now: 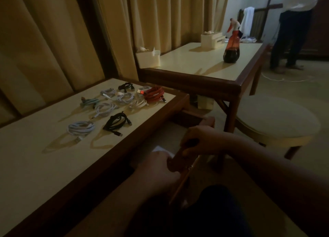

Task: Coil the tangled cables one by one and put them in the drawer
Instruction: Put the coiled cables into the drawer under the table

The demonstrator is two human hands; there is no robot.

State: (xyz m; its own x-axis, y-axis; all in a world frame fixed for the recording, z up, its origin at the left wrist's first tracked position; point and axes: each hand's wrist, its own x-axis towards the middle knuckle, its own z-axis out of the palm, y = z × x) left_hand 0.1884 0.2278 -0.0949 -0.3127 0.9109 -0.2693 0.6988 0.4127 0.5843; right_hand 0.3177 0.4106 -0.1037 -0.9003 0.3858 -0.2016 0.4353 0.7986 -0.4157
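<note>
Several coiled cables lie on the cream tabletop (44, 156): a black one (116, 122), a pale blue one (81, 128), a red one (154, 94), a teal one (89, 102) and white ones (105, 109). Below the table's edge the wooden drawer (207, 122) stands pulled out. My right hand (201, 142) grips the drawer's front edge from above, fingers curled over it. My left hand (160, 167) grips the same front edge nearer to me. A white sheet (160, 150) shows inside the drawer.
A second, higher table (204, 65) stands behind, carrying a red spray bottle (231, 48) and cream boxes (148, 58). A round padded stool (274, 119) sits to the right. A person (293, 26) stands at the far right. Curtains hang on the left.
</note>
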